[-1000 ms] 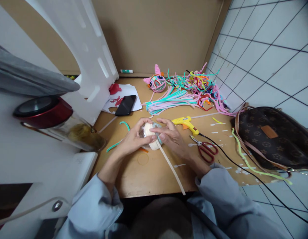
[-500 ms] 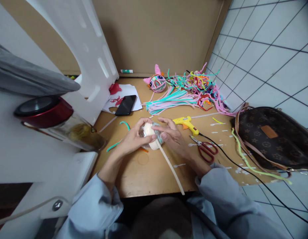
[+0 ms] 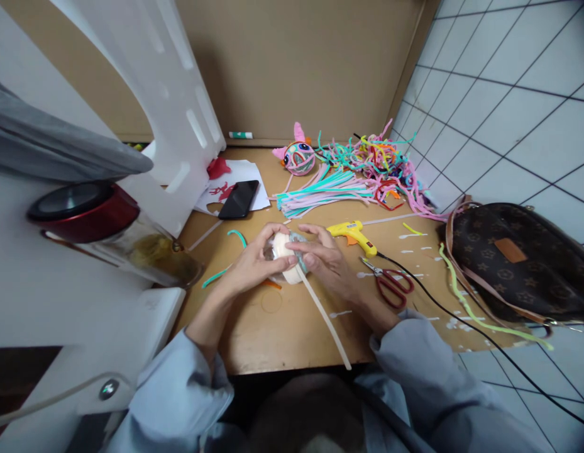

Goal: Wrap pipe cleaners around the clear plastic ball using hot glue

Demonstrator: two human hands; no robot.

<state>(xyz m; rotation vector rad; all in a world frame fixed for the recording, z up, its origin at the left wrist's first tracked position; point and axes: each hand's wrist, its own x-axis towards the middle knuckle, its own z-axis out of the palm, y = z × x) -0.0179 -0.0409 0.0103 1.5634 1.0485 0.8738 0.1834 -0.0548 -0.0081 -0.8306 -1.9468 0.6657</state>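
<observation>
A clear, rounded plastic piece [image 3: 271,250] sits between my hands above the table. Wrapped round its middle is a cream pipe cleaner [image 3: 290,275], whose loose end trails down toward the table's front edge. My left hand [image 3: 254,259] grips the left side, its thumb pressing on the cream band. From the right, my right hand [image 3: 327,258] curls round the piece, fingertips against the wrap. Just beyond my right hand lie a yellow glue gun [image 3: 352,231] and red-handled scissors [image 3: 390,283]. Bent turquoise pipe cleaners [image 3: 220,275] lie left of the piece.
Pink and turquoise pipe cleaners [image 3: 324,192] lie bundled behind, beside a tangled heap [image 3: 381,157] and a decorated ball [image 3: 298,157]. A phone [image 3: 239,199] rests on paper. A glass bottle [image 3: 131,242] stands left, a brown bag [image 3: 518,258] right. The black cord [image 3: 442,304] crosses the table's right side.
Almost nothing differs. My right fingers have shifted very slightly on the wrapped piece, and the strip's loose end has moved a touch to the right.
</observation>
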